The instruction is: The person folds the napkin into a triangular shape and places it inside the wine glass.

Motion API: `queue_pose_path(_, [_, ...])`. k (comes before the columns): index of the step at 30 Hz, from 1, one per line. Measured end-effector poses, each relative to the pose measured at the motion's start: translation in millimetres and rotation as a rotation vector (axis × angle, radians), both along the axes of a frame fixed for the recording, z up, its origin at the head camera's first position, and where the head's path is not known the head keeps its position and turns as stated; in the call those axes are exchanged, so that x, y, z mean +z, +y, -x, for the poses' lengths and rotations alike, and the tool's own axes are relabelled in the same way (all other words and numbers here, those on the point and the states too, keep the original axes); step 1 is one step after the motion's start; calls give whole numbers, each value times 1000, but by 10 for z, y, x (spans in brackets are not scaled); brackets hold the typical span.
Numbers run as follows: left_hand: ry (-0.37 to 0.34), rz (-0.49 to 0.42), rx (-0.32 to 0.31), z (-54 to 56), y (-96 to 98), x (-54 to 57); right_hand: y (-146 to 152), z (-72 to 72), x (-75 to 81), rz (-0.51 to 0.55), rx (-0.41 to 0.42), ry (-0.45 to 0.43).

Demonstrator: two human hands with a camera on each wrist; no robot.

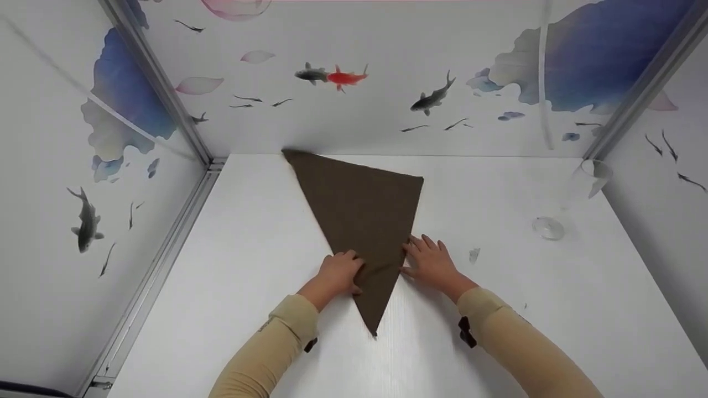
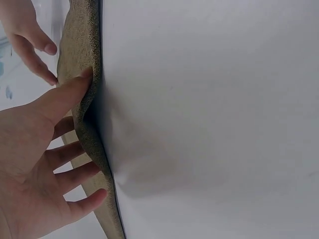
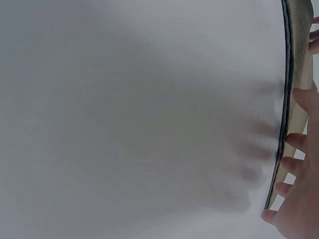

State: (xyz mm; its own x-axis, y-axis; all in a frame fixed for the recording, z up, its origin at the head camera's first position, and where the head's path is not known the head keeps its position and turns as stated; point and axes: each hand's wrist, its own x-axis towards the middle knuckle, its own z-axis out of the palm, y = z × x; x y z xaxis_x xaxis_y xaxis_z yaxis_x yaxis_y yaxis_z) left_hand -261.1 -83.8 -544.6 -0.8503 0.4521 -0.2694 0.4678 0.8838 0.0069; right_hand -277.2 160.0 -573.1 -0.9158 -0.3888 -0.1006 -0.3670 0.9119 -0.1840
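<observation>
A dark brown cloth [image 1: 359, 215], folded into a long pointed kite shape, lies flat on the white table with a narrow tip toward the person. My left hand [image 1: 338, 272] rests at its left edge, fingertips on the fabric; in the left wrist view the cloth edge [image 2: 89, 134] bulges slightly between thumb and fingers. On the opposite edge, my right hand [image 1: 430, 264] touches the cloth with spread, fairly straight fingers. The right wrist view shows those fingertips [image 3: 290, 163] along the dark layered edge of the cloth [image 3: 294, 99]. A small crease runs between the hands.
Toward the right of the white table [image 1: 249, 232] are a clear round disc [image 1: 548, 228], a clear cup-like piece [image 1: 596, 172] near the back corner and a small clear scrap [image 1: 474, 255]. White panels with painted fish [image 1: 431, 99] enclose the back and sides.
</observation>
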Motion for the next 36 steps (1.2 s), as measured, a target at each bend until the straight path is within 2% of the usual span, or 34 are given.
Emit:
queue_pose_path(9, [-36,13,7,5,-189,60,-12,113,-14,-5,9,-55])
queue_pose_path(16, [-53,44,32,22,-345,101,-111,101,45,-33,58,-55])
queue_pose_path(21, [-38,48,46,13,-461,118,-155,100,89,-49,92,-43])
queue_pose_path(29, [-6,44,52,-17,-596,115,-148,173,58,-37,59,-60])
queue_pose_path(36, [-4,16,89,-27,-722,106,-201,267,19,-6,5,-54])
